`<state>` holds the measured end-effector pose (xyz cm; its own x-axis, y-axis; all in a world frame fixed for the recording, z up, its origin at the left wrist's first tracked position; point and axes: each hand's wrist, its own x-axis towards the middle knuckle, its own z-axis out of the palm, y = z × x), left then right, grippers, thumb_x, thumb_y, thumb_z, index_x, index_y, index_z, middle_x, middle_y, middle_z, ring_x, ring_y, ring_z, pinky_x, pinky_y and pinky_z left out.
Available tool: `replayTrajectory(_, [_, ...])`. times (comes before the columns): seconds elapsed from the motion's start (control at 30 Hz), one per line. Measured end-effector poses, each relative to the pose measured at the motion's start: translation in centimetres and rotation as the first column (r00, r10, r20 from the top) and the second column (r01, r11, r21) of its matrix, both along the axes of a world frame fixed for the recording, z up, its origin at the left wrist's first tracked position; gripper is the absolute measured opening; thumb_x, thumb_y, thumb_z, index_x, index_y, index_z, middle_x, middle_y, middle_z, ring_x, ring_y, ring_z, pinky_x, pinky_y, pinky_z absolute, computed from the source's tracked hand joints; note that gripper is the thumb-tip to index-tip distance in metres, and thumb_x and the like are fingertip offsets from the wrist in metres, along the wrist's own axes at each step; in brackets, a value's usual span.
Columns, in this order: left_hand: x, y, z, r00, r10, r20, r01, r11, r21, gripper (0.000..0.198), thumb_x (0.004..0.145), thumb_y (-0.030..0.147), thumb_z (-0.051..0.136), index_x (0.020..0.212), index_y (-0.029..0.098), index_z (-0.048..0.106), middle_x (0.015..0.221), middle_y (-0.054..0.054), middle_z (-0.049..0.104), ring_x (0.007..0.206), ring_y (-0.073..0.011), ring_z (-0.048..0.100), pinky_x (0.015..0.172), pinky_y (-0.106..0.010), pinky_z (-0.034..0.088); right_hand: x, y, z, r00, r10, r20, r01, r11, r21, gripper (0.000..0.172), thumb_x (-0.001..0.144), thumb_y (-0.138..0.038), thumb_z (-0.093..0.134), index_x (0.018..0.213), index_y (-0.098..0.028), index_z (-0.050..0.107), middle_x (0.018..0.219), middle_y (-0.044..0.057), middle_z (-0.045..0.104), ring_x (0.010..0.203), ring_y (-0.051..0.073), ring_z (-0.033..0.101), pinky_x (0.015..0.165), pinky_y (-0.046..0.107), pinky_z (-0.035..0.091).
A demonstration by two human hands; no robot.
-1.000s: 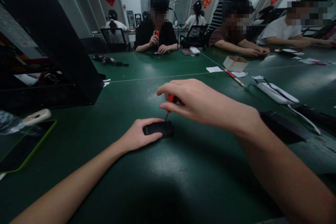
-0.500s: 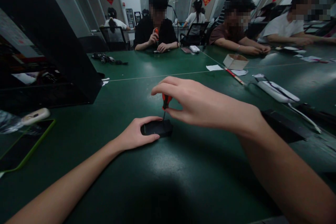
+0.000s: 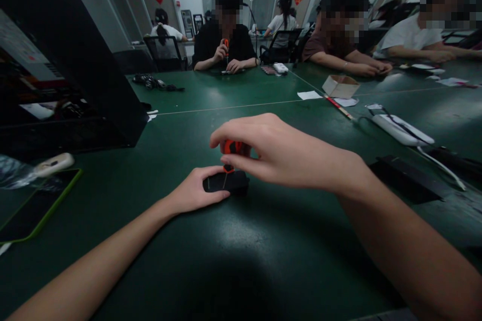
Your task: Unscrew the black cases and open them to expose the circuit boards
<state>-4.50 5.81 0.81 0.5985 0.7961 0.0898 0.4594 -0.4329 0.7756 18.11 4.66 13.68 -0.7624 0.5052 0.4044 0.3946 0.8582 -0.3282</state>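
Note:
On the green table [image 3: 165, 271] lies a small black box-shaped device [image 3: 237, 182], its exact kind not clear. My left hand [image 3: 190, 191] grips its left end, thumb along the near side and fingers along the far side. Above it, my right hand [image 3: 259, 148] is closed around the orange-and-black handle of a screwdriver [image 3: 232, 147]. The thin shaft slants slightly and its tip meets the top of the device near the middle. Part of the handle is hidden by my right fingers.
A black computer case [image 3: 83, 60] stands at left, with a green-edged phone [image 3: 41, 203] before it. To the right are a white power strip [image 3: 402, 128], a flat black panel [image 3: 408, 178] and a small open box [image 3: 341, 86]. Across the table a person [image 3: 226, 40] holds another screwdriver.
My right hand has moved slightly left and down with the screwdriver, whose tip has shifted left along the device. My left hand keeps its hold; the view has shifted slightly.

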Motion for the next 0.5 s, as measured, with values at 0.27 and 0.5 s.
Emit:
replayTrajectory(0.27, [0.01,0.00,0.05,1.000,-0.010,-0.004,0.010,1.000,-0.010,0.039,0.086,0.039,0.073,0.119,0.019,0.070,0.112,-0.004,0.075,0.102,-0.0260,0.069,0.090,-0.034,0.053,-0.08,0.07,0.02,1.000,0.011,0.021,-0.012,1.000,0.023,0.022,0.091,-0.010,0.052,0.109,-0.012,0.065,0.100,0.007,0.070,0.087,0.015,0.060,0.078,0.028,0.042])
replayTrajectory(0.5, [-0.05,0.12,-0.21,1.000,0.003,-0.001,-0.003,1.000,0.000,0.040,0.088,0.038,0.072,0.123,0.020,0.068,0.115,-0.004,0.075,0.104,-0.0260,0.069,0.092,-0.035,0.053,-0.17,0.26,-0.16,1.000,0.014,0.024,-0.015,1.000,0.028,0.020,0.093,-0.012,0.052,0.108,-0.012,0.065,0.100,0.007,0.069,0.086,0.015,0.059,0.077,0.027,0.041])
